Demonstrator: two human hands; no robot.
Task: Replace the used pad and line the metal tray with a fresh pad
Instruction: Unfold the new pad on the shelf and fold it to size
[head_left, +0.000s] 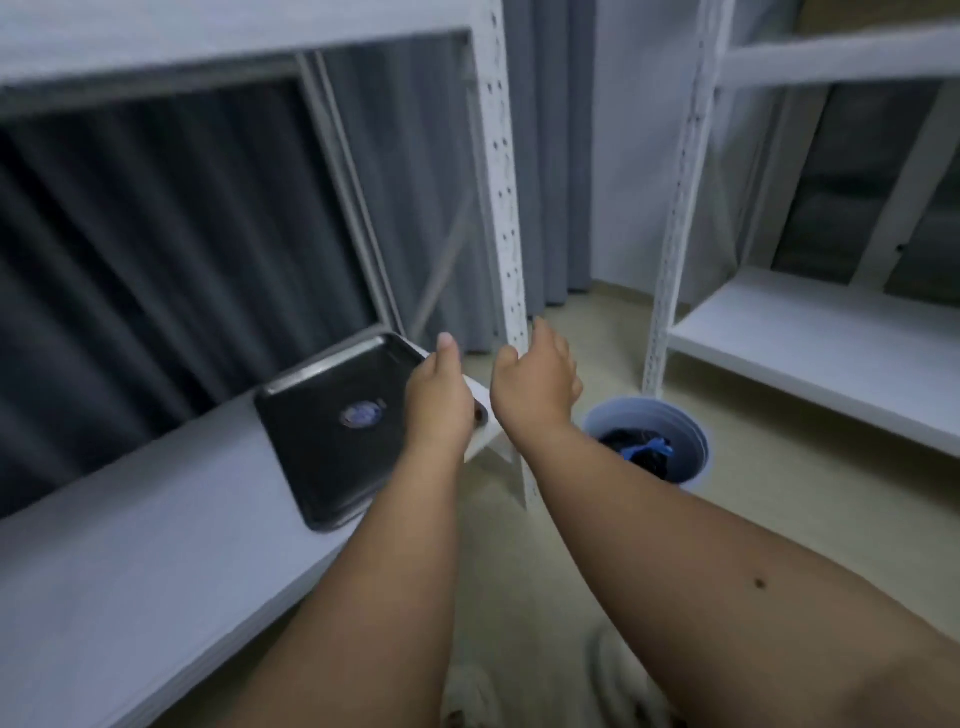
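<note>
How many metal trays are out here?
1. The metal tray lies on the white shelf, with the left hand at its right edge. Other shelves are partly out of view.

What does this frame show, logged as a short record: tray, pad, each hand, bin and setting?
tray: dark metal tray lies flat on the white shelf, near its right end
pad: none visible in the tray; only a small round bluish mark or reflection at its middle
left hand: at the tray's right edge; grip hidden from this angle
right hand: raised over the floor, fingers loosely curled, holding nothing
bin: white round bin on the floor, dark contents with something blue
setting: white metal shelving, grey curtain behind
</note>
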